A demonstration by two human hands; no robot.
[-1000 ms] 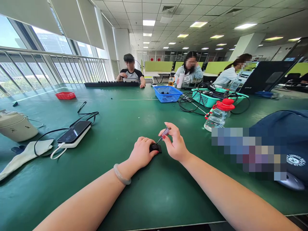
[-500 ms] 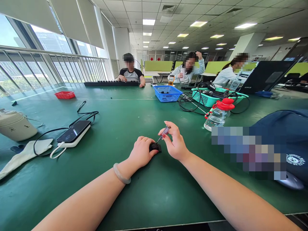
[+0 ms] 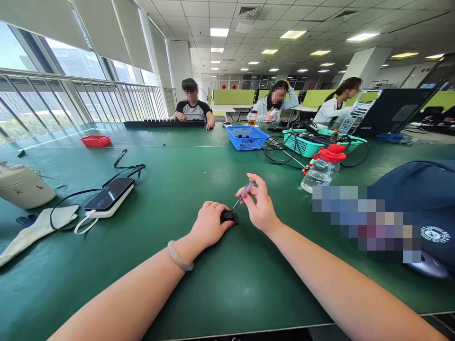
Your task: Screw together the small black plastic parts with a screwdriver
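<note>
On the green table (image 3: 227, 293) a small black part (image 3: 229, 217) lies under the fingers of my left hand (image 3: 209, 222), which is closed round its left side. My right hand (image 3: 262, 206) grips a screwdriver (image 3: 246, 190) with a see-through handle between thumb and fingers. The screwdriver slants down to the left, and its tip meets the top of the black part. What the tip touches there is too small to make out.
A phone (image 3: 111, 194) on a white block with cables and a white cloth (image 3: 39, 229) lie left. Farther off are a red tray (image 3: 95, 141), a blue basket (image 3: 248, 138) and a green basket (image 3: 307, 148). At the right stand a bottle (image 3: 322, 170) and a dark bag (image 3: 408, 189).
The fingers of my right hand have shifted slightly up and right on the screwdriver, with the index finger raised higher. My left hand and the black part stay in place.
</note>
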